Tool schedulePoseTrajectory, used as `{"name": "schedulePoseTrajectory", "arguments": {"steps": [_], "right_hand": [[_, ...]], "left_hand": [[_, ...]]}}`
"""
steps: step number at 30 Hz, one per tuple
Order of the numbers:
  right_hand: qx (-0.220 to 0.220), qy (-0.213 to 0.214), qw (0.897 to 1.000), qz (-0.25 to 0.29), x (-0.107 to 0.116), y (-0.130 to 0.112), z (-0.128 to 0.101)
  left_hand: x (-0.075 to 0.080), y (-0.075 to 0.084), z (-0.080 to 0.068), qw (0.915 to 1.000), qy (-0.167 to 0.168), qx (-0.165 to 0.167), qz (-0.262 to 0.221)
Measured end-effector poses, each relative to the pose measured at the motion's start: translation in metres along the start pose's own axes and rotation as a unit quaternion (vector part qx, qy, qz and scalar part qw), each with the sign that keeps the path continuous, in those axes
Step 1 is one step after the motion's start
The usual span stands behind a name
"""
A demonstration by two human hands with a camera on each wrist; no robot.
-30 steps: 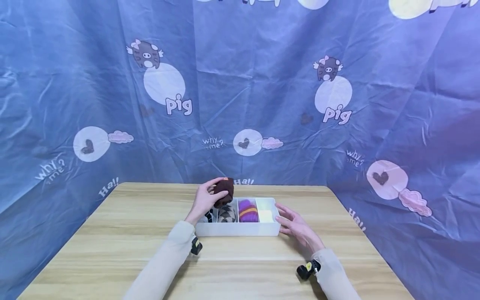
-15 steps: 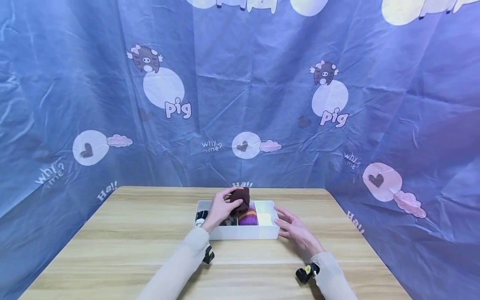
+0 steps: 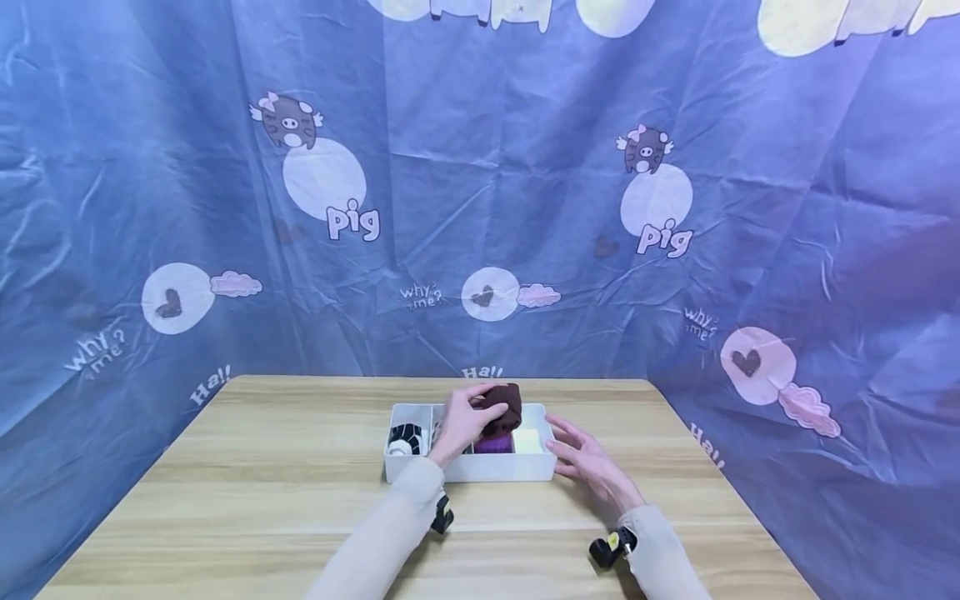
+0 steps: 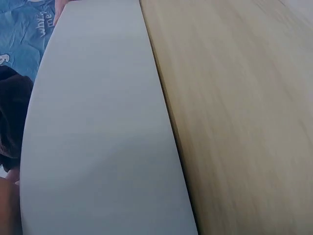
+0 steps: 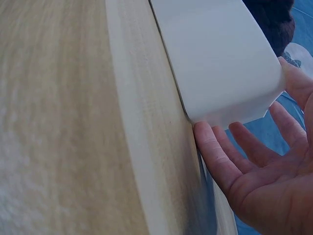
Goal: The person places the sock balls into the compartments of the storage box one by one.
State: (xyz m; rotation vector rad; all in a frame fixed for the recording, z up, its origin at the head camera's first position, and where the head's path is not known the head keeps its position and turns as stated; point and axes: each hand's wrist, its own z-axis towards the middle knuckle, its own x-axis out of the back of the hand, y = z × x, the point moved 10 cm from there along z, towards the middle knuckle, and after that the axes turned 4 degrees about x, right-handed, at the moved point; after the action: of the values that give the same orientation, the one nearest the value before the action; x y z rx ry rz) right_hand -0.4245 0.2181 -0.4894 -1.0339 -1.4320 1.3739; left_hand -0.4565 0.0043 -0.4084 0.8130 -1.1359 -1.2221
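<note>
My left hand point(image 3: 459, 427) pinches a dark brown rolled pair of socks point(image 3: 508, 408) between thumb and fingers. It holds the bundle above the right half of a long white divided box point(image 3: 495, 470), overlapping the purple socks point(image 3: 493, 444) in the head view. Black-and-white socks point(image 3: 405, 439) lie in the leftmost compartment; the grey patterned ones beside them are mostly hidden by the left hand. The rightmost compartment shows a bare pale floor. My right hand point(image 5: 274, 181) rests its extended fingers against the box's right end, thumb up near the rim.
The box stands on a light wood table point(image 3: 285, 483), towards its back edge. A blue printed cloth point(image 3: 480, 208) hangs behind and along both sides. A small black wrist camera point(image 3: 615, 547) sits below each hand.
My left hand has carried the brown socks to the right and lower, from over the grey patterned socks to past the purple ones. The right hand stays at the box's end.
</note>
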Motion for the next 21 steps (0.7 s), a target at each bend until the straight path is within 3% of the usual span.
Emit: {"name": "schedulePoseTrajectory", "arguments": {"steps": [9, 21], "right_hand": [[-0.002, -0.002, 1.000, -0.011, 0.000, 0.001, 0.000], [-0.002, -0.007, 1.000, 0.002, -0.002, -0.003, -0.001]], "left_hand": [[-0.020, 0.003, -0.001, 0.9998, -0.004, -0.013, -0.013], [-0.034, 0.003, 0.004, 0.9991, 0.021, -0.009, 0.036]]}}
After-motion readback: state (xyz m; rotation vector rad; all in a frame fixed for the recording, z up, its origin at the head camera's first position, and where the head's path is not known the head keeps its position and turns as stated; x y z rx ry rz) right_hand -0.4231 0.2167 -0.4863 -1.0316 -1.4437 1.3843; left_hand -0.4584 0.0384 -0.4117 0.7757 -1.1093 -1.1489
